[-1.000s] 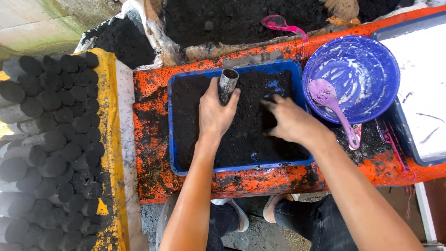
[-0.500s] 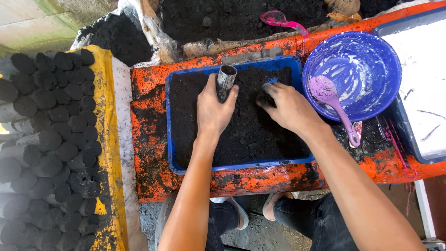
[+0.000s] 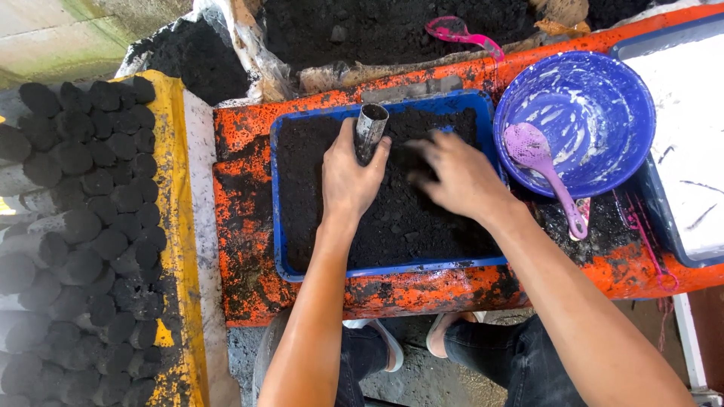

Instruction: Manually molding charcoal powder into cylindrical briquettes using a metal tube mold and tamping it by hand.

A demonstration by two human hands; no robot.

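Black, crumbly powder (image 3: 400, 218) fills a blue tray (image 3: 277, 218) on an orange worktop (image 3: 241, 226). The left hand (image 3: 348, 181) is wrapped around a short metal tube (image 3: 370, 130), standing nearly upright at the tray's far edge, open mouth up. Just to its right, the right hand (image 3: 460, 177) lies palm down on the powder, fingers loosely curled, holding nothing that can be made out.
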